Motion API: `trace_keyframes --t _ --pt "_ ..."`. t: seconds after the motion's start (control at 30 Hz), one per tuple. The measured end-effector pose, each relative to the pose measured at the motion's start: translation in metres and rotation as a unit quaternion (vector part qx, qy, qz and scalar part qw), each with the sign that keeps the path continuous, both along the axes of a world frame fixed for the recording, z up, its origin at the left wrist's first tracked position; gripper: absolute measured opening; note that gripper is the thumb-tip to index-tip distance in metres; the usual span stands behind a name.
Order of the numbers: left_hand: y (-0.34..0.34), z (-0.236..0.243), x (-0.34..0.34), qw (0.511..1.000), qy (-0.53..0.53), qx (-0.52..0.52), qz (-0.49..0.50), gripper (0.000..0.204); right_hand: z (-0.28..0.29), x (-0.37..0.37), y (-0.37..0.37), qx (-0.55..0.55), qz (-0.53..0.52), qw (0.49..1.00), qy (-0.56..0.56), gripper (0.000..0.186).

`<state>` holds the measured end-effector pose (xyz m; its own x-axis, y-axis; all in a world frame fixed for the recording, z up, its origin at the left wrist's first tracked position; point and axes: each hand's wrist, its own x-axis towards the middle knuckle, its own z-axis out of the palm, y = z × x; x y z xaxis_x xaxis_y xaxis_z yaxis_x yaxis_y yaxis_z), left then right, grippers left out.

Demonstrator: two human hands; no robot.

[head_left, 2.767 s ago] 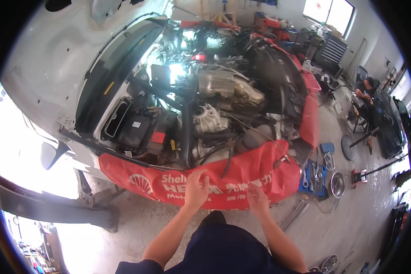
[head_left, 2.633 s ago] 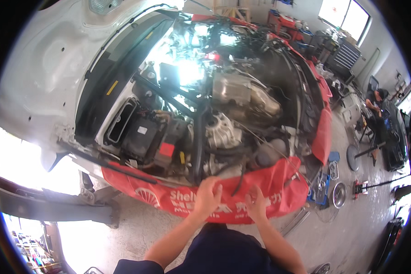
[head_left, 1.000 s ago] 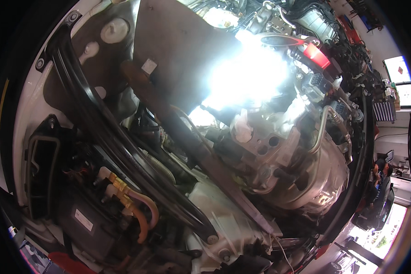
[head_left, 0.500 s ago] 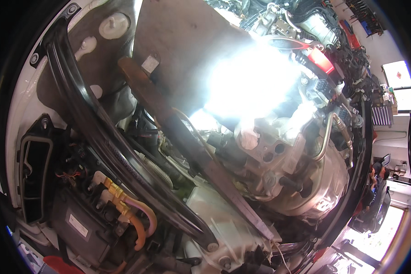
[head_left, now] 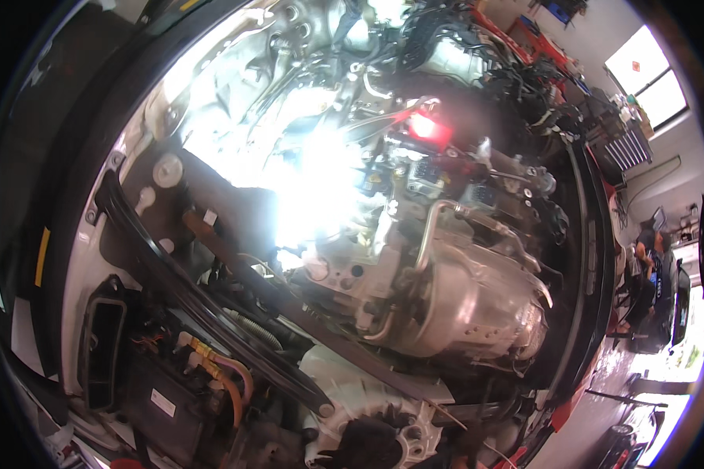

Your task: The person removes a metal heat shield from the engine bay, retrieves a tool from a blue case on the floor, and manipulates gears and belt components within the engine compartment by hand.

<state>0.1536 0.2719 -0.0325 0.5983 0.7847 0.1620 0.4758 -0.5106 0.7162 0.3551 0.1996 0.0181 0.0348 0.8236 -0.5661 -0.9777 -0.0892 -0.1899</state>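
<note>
Neither my left hand nor my right hand can be made out. Below me is an opened engine bay. A dazzling white glare (head_left: 313,191) covers its middle, with a glowing red block (head_left: 428,129) beyond it. A glossy black brace bar (head_left: 211,301) runs diagonally down the left side. Beside it lies a long, flat brown bar (head_left: 289,305). A dented silver heat shield (head_left: 469,301) bulges right of centre. At the bottom sits a pale ribbed metal casing (head_left: 328,374), with a dark shape (head_left: 368,444) against it that I cannot identify.
A black box (head_left: 145,414) with an orange hose (head_left: 233,399) stands at lower left. Black trim (head_left: 579,297) borders the bay's right side. Farther right are a person (head_left: 648,254), a dark car (head_left: 665,313) and a drawer cabinet (head_left: 624,148).
My view has shifted back and turned, so engine parts appear smaller and farther left. More of the bay's far end and the left body edge shows. No part has visibly been moved.
</note>
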Motion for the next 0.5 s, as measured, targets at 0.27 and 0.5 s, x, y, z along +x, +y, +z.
trace_keyframes --t 0.27,0.5 --pt "-0.003 0.014 0.001 0.993 0.067 0.089 -0.023 0.031 0.001 -0.002 -0.008 0.037 0.027 0.985 0.166 0.024" --pt "0.027 0.047 0.049 0.975 -0.085 -0.039 -0.204 0.05 -0.003 0.026 -0.029 0.037 0.027 0.997 0.069 0.028"
